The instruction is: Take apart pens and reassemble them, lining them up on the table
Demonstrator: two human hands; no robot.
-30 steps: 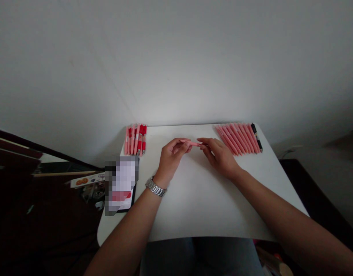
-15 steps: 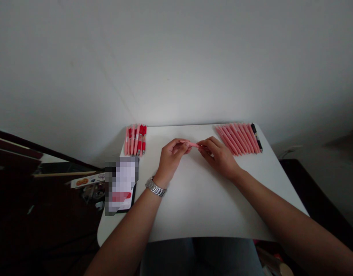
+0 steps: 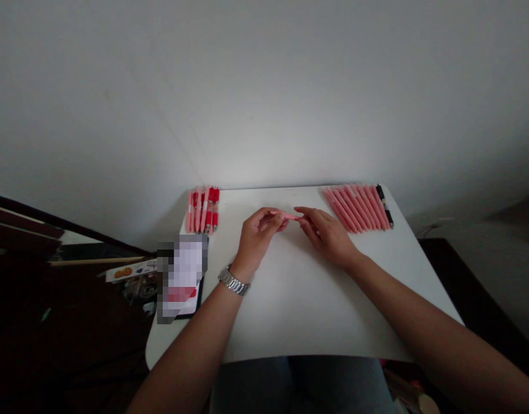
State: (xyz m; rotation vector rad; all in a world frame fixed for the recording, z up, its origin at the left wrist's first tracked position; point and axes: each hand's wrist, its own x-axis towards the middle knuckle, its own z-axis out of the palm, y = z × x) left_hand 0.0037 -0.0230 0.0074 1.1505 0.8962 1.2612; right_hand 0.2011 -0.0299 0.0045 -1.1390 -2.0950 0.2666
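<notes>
Over the middle of the table, my left hand (image 3: 256, 233) is closed around a pink pen (image 3: 291, 217), which lies roughly level and points to the right. Its left part is partly covered by my fingers. My right hand (image 3: 327, 236) is at the pen's right end with its index finger lifted and its thumb below, the fingers apart. Whether a fingertip still touches the pen is hard to see. A row of pink pens (image 3: 355, 208) lies beyond my right hand, with a black pen (image 3: 385, 207) at its right side.
At the back left lie several pink and red pens (image 3: 203, 210). A phone (image 3: 189, 276), partly blurred out, rests on the left edge of the white table (image 3: 303, 322). Behind the table stands a grey wall (image 3: 264, 103). Clutter (image 3: 139, 287) sits below on the left.
The fingers of my right hand have loosened at the pen's right end, and the index finger has lifted. My left hand and the pen have barely moved.
</notes>
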